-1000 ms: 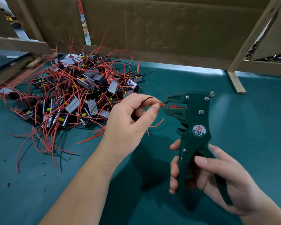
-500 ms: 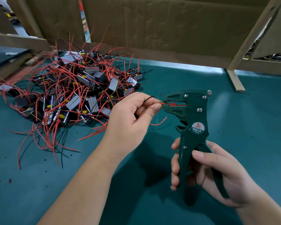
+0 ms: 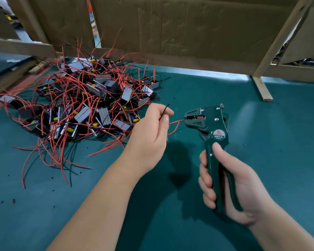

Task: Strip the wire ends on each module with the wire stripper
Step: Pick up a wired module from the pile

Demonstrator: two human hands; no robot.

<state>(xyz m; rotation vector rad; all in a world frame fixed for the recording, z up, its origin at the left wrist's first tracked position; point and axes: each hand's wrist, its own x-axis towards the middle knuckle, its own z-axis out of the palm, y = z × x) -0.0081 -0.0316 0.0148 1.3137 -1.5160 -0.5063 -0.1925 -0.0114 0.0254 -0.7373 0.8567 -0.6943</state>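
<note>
While the green work surface [image 3: 272, 142] spreads beneath both forearms, with cardboard panels [image 3: 179, 29] standing along its far edge, a heap of modules [image 3: 83, 107] trailing red and black leads lies toward its far left corner. Left hand [image 3: 150, 131], raised over the middle of the surface just right of the heap, its back to the camera, pinches a red wire [image 3: 176, 121] and a black wire [image 3: 163, 111] between thumb and fingers. Right hand [image 3: 234, 185], nearer the near edge, wraps thumb and fingers round both handles of the wire stripper [image 3: 213, 134], held upright, head pointing left, handles drawn close together. Red wire runs from the left fingertips rightward, its end between the stripper's jaws; black wire curls up free above the thumb.
</note>
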